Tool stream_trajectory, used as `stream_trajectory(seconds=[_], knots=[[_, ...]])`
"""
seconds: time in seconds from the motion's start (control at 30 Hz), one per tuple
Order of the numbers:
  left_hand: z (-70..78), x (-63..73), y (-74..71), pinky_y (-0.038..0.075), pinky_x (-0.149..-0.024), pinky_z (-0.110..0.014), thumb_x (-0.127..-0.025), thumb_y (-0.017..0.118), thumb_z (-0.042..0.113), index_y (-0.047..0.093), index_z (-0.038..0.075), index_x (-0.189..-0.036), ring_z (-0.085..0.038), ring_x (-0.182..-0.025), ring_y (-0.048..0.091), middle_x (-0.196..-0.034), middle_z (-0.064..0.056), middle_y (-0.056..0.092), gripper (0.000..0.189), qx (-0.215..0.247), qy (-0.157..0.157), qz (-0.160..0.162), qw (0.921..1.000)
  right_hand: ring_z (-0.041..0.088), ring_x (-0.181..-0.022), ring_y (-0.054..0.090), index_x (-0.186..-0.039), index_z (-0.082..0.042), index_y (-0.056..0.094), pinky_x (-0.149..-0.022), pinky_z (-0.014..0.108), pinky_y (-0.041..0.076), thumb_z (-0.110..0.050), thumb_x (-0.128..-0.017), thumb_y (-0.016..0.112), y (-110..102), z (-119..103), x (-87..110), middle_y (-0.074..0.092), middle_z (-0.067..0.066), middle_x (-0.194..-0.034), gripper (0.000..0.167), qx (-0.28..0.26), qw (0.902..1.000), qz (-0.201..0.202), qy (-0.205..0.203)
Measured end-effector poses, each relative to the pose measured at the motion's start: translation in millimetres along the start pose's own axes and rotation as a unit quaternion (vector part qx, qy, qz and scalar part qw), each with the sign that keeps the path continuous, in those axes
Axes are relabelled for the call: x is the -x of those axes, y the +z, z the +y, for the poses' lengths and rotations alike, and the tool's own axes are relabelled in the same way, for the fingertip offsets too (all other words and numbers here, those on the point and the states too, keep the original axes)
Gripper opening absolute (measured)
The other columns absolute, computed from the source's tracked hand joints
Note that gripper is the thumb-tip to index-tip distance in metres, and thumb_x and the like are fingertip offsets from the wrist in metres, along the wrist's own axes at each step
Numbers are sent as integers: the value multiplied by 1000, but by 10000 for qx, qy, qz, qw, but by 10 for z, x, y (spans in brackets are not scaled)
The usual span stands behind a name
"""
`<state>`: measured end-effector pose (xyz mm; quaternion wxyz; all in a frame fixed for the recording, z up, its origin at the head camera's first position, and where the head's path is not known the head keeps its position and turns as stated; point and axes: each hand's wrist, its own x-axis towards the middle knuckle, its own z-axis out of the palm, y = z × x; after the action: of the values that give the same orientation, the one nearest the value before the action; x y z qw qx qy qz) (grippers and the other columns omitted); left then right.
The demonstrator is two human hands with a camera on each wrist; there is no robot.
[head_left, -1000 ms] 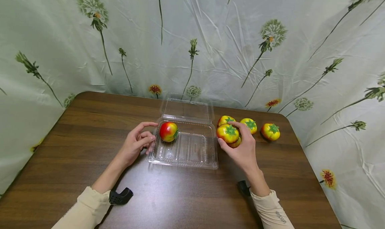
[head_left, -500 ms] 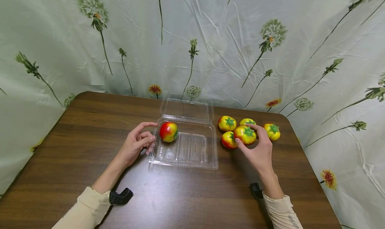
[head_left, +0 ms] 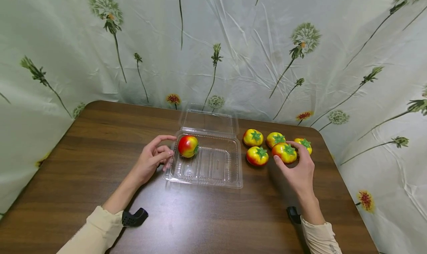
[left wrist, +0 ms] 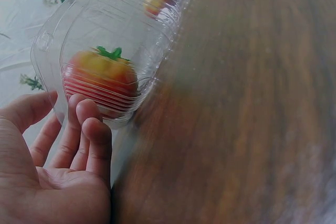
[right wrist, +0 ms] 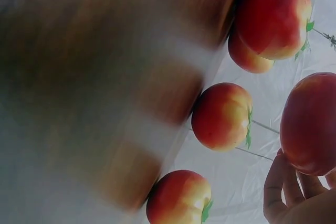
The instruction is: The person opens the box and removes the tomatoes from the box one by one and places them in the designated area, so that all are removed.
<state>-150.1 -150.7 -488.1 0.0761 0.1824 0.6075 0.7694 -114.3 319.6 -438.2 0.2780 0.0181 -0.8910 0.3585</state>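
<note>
My left hand [head_left: 151, 159] pinches the left rim of a clear plastic clamshell container [head_left: 203, 183] with its lid folded back. In the left wrist view its fingers [left wrist: 97, 140] lie against the container's ribbed wall. Inside, at the left end, one red-yellow persimmon [head_left: 188, 146] lies tipped on its side. My right hand [head_left: 300, 170] grips another persimmon [head_left: 283, 153] between thumb and fingers, green calyx up. In the right wrist view this held persimmon [right wrist: 312, 124] is raised off the tabletop. It partly overlaps two persimmons behind it in the head view.
Between container and right hand sit two persimmons, a rear one [head_left: 252, 137] and a front one [head_left: 257, 156]. Behind the right hand are another persimmon [head_left: 275, 139] and one farther right [head_left: 303, 146]. A flower-printed curtain [head_left: 247, 61] hangs along the back of the brown wooden table [head_left: 200, 220].
My right hand has carried its persimmon rightward, from over the two left persimmons to in front of the right ones. The left hand and container have stayed put.
</note>
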Motion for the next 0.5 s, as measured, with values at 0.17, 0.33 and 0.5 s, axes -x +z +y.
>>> stream_trajectory(seconds=[0.17, 0.33, 0.5], knots=[[12, -2, 3, 53, -49, -26, -103, 58, -6, 48, -1, -144, -21, -53, 54, -77, -2, 66, 43, -23, -10, 16, 10000, 26, -118, 58, -133, -4, 63, -103, 12, 36, -16, -81, 87, -1, 5, -3, 67, 13, -129, 58, 60, 10000, -44, 50], [20, -2, 4, 53, -49, -26, -103, 58, -6, 48, -1, -144, -22, -53, 53, -77, -3, 65, 43, -11, 10, 3, 10000, 29, -120, 59, -134, -5, 63, -105, 23, 40, -18, -83, 86, 3, 9, -2, 66, 13, -130, 57, 145, 9996, -135, 188], [23, -4, 6, 53, -49, -27, -103, 58, -6, 48, -2, -144, -21, -53, 54, -77, -3, 65, 43, 5, 20, -14, 10000, 33, -120, 59, -134, -4, 62, -105, 48, 46, -19, -84, 85, 2, 7, 3, 65, 15, -130, 58, 288, 9986, -287, 330]])
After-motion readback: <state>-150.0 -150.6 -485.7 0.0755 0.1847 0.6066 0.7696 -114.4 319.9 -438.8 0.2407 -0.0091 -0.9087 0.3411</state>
